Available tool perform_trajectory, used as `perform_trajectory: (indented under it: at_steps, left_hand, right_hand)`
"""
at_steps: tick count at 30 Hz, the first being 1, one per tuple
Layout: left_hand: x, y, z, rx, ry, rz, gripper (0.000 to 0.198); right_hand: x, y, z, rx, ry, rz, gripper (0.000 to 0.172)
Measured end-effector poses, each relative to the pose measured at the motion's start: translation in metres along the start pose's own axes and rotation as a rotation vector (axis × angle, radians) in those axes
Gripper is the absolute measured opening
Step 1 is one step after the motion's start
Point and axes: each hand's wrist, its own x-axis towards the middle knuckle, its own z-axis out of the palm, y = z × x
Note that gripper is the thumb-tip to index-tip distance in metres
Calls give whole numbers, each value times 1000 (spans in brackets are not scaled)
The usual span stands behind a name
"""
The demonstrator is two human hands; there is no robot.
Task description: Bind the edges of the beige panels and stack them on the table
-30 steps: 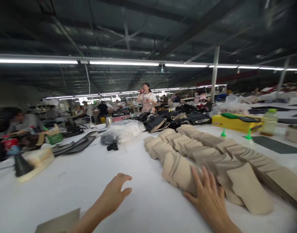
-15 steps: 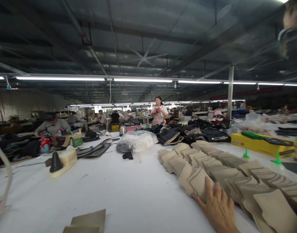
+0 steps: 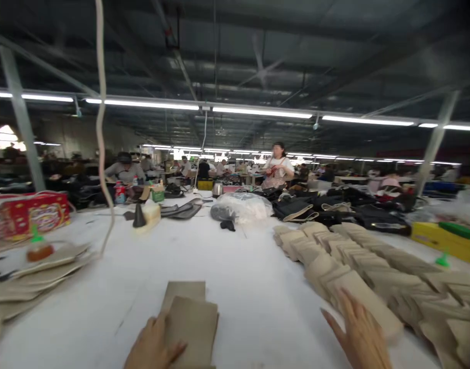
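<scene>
My left hand (image 3: 152, 344) is at the bottom of the head view, by a small pile of flat beige pieces (image 3: 194, 328) on the white table. Its thumb lies over the top piece and its fingers are at the left edge, gripping it. Over on the right, my right hand (image 3: 360, 333) has its fingers apart, the fingertips resting on a beige piece (image 3: 367, 300) at the near side of long overlapping rows of similar beige pieces (image 3: 396, 284). That hand is not closed round anything.
More beige pieces (image 3: 38, 282) lie at left near a green-capped bottle (image 3: 39, 250) and a red box (image 3: 29, 215). A cable (image 3: 100, 128) hangs down at left. Farther back are a black cone (image 3: 139, 216), a plastic bag (image 3: 244, 207), dark goods (image 3: 327, 202) and a person (image 3: 277, 169) standing.
The view has turned left, bringing the red box into sight. My left hand now shows at the small pile. My right hand stays by the rows, its fingers spread wider. A blurred hand at top right is gone.
</scene>
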Motion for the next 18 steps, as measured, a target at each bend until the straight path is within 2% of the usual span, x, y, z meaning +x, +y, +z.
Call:
perform_trajectory:
  at_steps: [1, 4, 5, 7, 9, 11, 13, 16, 18]
  left_hand:
    - [-8, 7, 2, 21, 26, 4, 60]
    - [-30, 25, 9, 58, 95, 32, 53]
    - [-37, 30, 13, 70, 112, 35, 50]
    - [-50, 35, 20, 87, 146, 32, 46]
    - [-59, 36, 25, 86, 186, 28, 45]
    - [-64, 34, 26, 62, 220, 20, 46]
    - [-67, 33, 22, 19, 252, 31, 48]
    - [-74, 35, 2, -53, 311, 87, 42]
    - [-83, 41, -17, -130, 274, 166, 35]
  right_hand:
    - [-4, -21, -4, 145, -124, -5, 65]
    - [-21, -99, -19, 543, -674, 11, 47]
    - [-27, -125, -26, 649, -795, -20, 42]
    - [-39, -174, -39, 794, -938, -43, 39]
    - [-51, -211, -49, 797, -1056, -30, 40]
    - [-62, -233, -55, 726, -1146, -39, 41]
    - [-69, -242, -58, 679, -1186, -48, 35]
    - [-69, -241, -60, 796, -1181, -15, 16]
    - [-62, -237, -65, 934, -1194, -9, 8]
